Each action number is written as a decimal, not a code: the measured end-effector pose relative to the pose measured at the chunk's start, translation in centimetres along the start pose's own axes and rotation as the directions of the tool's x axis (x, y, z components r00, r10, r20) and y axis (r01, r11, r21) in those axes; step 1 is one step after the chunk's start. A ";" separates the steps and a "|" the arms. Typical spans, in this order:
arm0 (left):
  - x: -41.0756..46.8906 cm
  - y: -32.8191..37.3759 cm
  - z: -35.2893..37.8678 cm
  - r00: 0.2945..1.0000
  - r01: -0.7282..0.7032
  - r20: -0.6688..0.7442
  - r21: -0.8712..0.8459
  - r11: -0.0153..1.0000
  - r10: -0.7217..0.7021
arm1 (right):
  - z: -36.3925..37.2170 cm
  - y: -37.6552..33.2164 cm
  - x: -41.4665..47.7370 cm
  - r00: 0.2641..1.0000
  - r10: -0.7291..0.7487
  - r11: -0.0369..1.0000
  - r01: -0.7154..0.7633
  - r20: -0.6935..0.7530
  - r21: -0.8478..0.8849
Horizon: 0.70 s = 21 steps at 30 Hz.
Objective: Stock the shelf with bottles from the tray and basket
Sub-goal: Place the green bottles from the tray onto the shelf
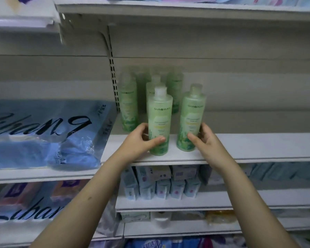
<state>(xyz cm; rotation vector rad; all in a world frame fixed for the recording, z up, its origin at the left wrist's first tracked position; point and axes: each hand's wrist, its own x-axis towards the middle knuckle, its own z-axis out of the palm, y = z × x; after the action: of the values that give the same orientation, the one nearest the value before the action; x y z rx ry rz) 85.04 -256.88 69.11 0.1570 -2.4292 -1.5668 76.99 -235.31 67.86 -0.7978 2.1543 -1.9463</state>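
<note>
Both hands grip green bottles standing upright on the white shelf [240, 147] near its front edge. Left hand [141, 138] curls round the left bottle [159, 120]; right hand [204, 140] holds the right bottle [191, 120]. Further bottles [129, 102] stand behind.

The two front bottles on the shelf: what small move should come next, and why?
Probably slide both a little back. The left hand grips the left front bottle and the right hand grips the right front bottle; both stand near the front edge of the shelf, ahead of the back bottles.
</note>
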 end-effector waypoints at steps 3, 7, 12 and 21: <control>0.0 -0.6 -0.1 1.000 0.001 0.031 -0.038 0.999 0.000 | 0.2 0.0 -0.3 1.000 0.007 1.000 -0.007 -0.006 0.006; -0.1 -1.0 0.0 0.999 -0.021 0.025 -0.115 0.993 0.024 | 0.1 0.3 -0.2 1.000 0.022 1.000 -0.022 -0.019 0.013; 0.3 -1.6 0.0 0.999 -0.018 0.034 -0.166 0.986 0.024 | 0.2 0.3 0.1 1.000 0.010 0.999 -0.011 -0.025 -0.044; 0.2 -1.5 0.0 1.000 -0.027 -0.001 -0.233 0.972 0.028 | -0.3 -0.6 2.5 0.998 0.048 0.973 -0.038 0.036 -0.228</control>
<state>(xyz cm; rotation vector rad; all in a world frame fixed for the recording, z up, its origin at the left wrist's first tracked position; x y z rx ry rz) 84.82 -257.53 67.78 0.0780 -2.2163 -1.8235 74.92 -236.21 69.05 -0.8093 2.3781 -1.6675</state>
